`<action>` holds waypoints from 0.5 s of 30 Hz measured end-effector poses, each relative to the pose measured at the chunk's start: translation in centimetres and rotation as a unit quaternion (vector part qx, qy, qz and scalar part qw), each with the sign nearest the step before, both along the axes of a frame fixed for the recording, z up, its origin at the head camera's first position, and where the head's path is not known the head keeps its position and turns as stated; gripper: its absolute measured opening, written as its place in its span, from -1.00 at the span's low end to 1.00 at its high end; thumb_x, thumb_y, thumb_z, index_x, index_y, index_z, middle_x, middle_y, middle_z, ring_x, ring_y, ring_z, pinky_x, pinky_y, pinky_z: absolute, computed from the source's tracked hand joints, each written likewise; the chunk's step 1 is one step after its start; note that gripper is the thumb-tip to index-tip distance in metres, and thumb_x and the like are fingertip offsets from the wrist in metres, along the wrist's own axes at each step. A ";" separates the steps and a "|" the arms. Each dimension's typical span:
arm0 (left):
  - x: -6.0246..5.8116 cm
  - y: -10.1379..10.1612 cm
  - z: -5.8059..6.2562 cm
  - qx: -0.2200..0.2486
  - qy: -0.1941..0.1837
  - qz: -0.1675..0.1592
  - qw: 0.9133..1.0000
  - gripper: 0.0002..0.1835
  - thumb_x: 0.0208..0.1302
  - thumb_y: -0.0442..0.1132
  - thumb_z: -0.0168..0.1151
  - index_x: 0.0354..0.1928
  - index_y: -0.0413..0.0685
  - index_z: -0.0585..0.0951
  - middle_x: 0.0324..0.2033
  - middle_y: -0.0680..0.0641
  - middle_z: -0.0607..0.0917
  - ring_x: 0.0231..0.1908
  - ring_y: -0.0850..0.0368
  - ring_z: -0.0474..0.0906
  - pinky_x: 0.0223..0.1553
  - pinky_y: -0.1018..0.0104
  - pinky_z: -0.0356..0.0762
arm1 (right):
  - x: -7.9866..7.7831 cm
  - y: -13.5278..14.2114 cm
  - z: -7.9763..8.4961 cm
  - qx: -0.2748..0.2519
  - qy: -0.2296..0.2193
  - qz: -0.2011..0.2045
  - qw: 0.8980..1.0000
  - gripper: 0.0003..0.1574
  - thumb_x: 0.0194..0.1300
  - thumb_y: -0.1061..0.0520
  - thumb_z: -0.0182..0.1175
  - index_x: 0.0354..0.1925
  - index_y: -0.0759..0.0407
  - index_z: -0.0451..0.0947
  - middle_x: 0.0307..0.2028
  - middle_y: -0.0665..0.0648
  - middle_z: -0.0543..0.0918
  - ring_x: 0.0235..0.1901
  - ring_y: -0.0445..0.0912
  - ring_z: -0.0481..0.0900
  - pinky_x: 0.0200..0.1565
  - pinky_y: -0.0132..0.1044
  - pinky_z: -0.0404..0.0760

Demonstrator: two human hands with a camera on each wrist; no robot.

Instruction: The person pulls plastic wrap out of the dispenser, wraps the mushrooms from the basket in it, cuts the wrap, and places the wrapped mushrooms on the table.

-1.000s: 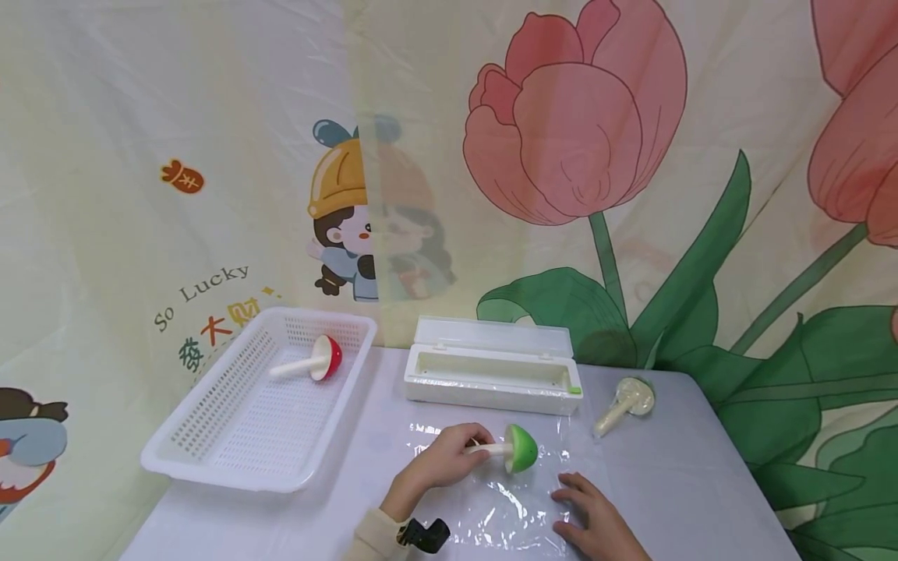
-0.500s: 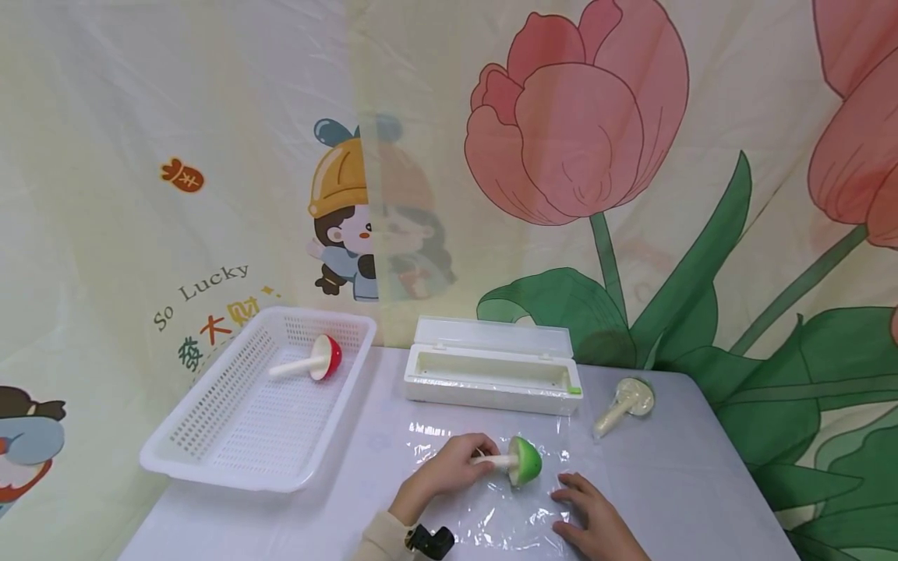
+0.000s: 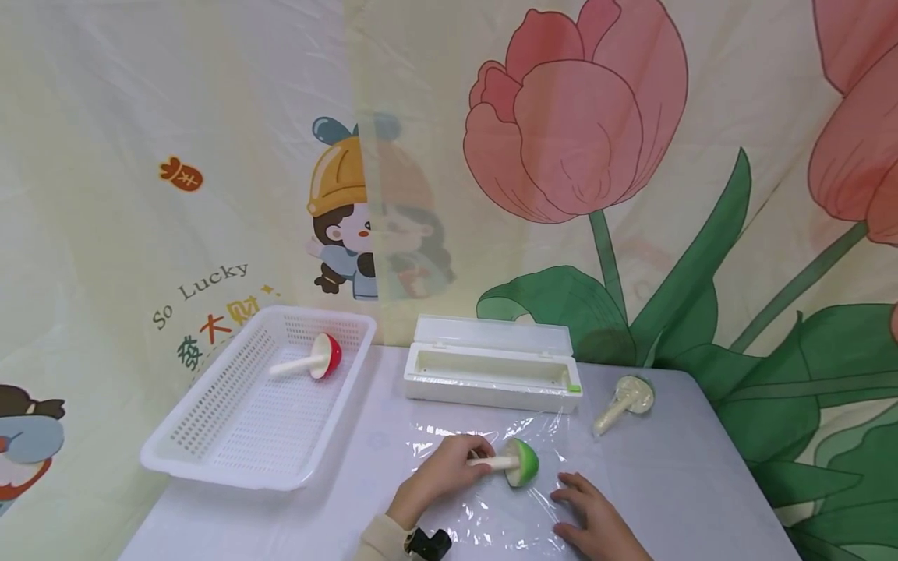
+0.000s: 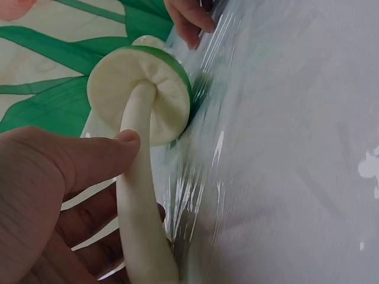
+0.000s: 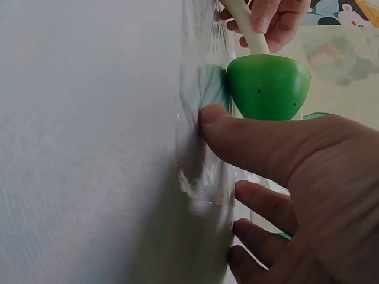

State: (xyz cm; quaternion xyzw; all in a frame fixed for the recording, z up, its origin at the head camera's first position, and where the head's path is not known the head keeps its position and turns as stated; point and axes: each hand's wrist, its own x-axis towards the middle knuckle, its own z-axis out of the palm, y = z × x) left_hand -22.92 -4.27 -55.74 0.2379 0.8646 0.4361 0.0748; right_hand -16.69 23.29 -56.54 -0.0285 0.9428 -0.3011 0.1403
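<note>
My left hand (image 3: 449, 467) holds a toy mushroom (image 3: 523, 463) by its pale stem, thumb on one side and fingers curled round the other. The green cap points right, close over a sheet of clear plastic wrap (image 3: 484, 518) spread on the table. In the left wrist view the cap's cream underside (image 4: 109, 89) shows beside the wrinkled wrap. My right hand (image 3: 599, 520) rests with spread, relaxed fingers at the right edge of the wrap. From the right wrist, its thumb (image 5: 237, 130) touches the wrap just short of the green cap.
Behind the wrap stands a white wrap dispenser box (image 3: 491, 396) with its lid raised. A film-covered mushroom (image 3: 634, 396) lies right of it. A white perforated basket (image 3: 231, 477) on the left contains a red-capped mushroom (image 3: 327, 357). A printed curtain hangs behind the table.
My left hand has lowered the green mushroom a little toward the wrap, then shifted it very slightly left. The right hand has stayed in place.
</note>
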 end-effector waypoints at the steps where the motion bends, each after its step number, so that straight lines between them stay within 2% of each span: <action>1: 0.0 -0.3 0.1 -0.005 0.003 0.001 1.000 -0.86 0.25 -0.26 0.42 -0.15 -0.03 0.74 -0.30 0.12 0.74 -0.30 0.38 0.54 -0.17 0.40 0.55 | 0.0 -0.1 0.0 0.002 -0.006 0.000 1.000 -0.55 -0.01 0.04 0.60 -0.10 -0.04 0.71 0.31 0.28 0.51 0.38 0.40 0.34 0.30 0.35 0.39; 6: 0.1 -1.6 0.1 -0.014 0.002 0.003 1.000 -0.81 0.21 -0.31 0.44 -0.12 -0.11 0.73 -0.30 0.06 0.75 -0.30 0.37 0.57 -0.17 0.41 0.58 | 0.1 -0.1 0.4 0.004 -0.017 0.010 1.000 -0.55 0.00 0.08 0.59 -0.10 -0.02 0.70 0.30 0.33 0.50 0.35 0.39 0.38 0.28 0.34 0.41; 15: 0.9 -3.7 0.6 -0.023 0.010 0.002 1.000 -0.77 0.12 -0.41 0.46 -0.14 -0.17 0.72 -0.29 0.00 0.75 -0.32 0.29 0.60 -0.22 0.41 0.57 | 0.6 0.6 0.7 -0.017 -0.008 0.033 0.999 -0.55 0.00 0.13 0.58 -0.10 -0.02 0.69 0.29 0.36 0.49 0.28 0.40 0.45 0.22 0.35 0.46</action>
